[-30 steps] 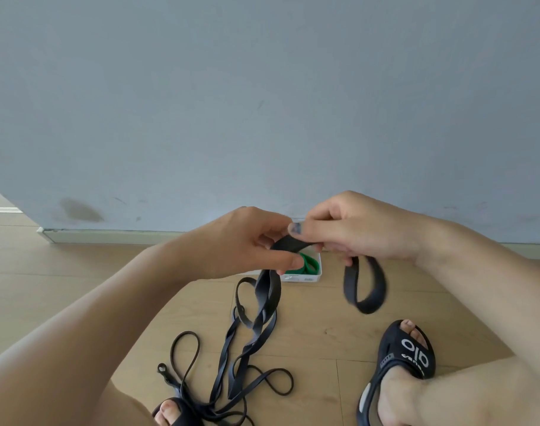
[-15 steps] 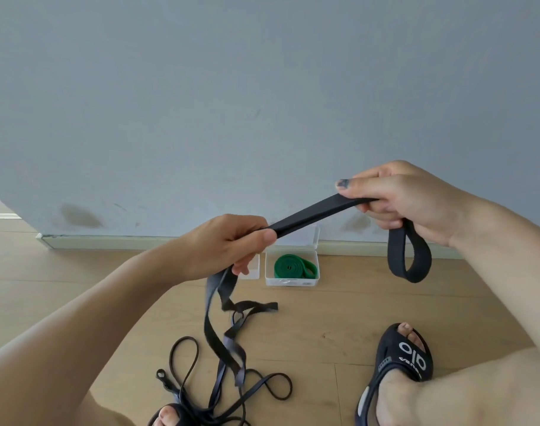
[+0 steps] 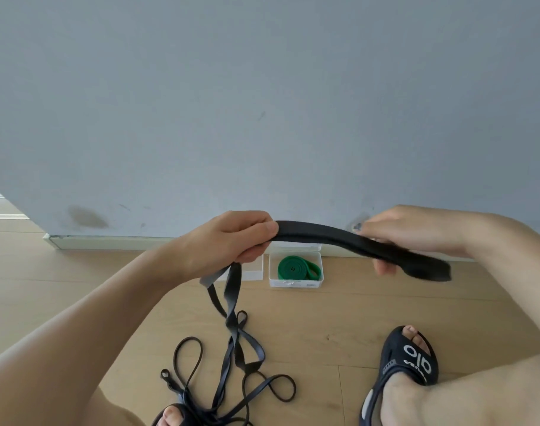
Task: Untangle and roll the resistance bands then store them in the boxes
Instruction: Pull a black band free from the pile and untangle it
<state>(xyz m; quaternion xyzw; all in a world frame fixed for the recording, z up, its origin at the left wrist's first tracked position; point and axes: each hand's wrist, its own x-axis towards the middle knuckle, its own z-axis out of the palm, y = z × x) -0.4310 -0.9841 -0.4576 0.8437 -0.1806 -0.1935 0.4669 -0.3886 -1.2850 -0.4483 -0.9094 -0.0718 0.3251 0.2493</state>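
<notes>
Wall [image 3: 262,103]: pale blue-grey, scuffed near its base.
Floor [image 3: 385,309]: light wood planks.
Skirting [image 3: 108,241]: white.
Sandal [image 3: 407,364]: black, white lettering.

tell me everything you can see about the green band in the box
The green band is a flat strap that looks like matte rubber, rolled into a tight flat spiral with a small hole at its centre. Its loose outer end sticks out to the right as a short loop. It lies flat inside a small clear plastic box that stands open on the wooden floor, close to the wall's skirting. Only the box touches it; neither hand is on it, and the black band is held above and in front of it.
</notes>
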